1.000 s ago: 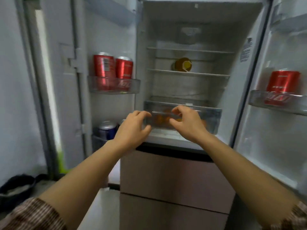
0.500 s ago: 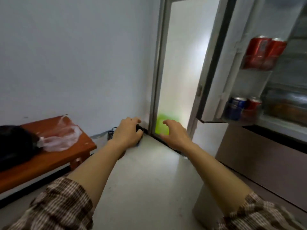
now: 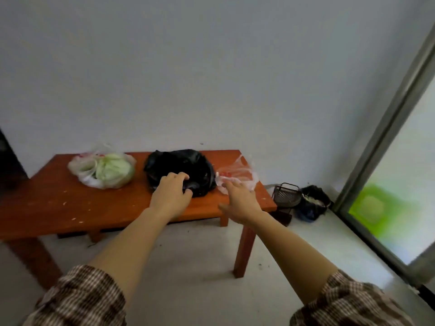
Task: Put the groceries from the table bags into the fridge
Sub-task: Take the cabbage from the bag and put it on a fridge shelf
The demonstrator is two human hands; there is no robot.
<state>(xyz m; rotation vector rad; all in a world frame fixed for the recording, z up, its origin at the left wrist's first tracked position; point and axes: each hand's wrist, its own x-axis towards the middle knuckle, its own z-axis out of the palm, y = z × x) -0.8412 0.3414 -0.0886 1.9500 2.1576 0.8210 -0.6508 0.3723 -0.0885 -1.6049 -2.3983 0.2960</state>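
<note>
No text, label or number can be read. Red print is seen on the clear bag at the table's right end and on the bag of greens at far left, but it is blurred.

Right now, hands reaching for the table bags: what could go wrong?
The thin red-printed clear plastic bag lies at the right end of the orange wooden table; the right hand could knock it off. The crumpled black plastic bag hides its contents; the left hand might grab a loose fold and spill them.
</note>
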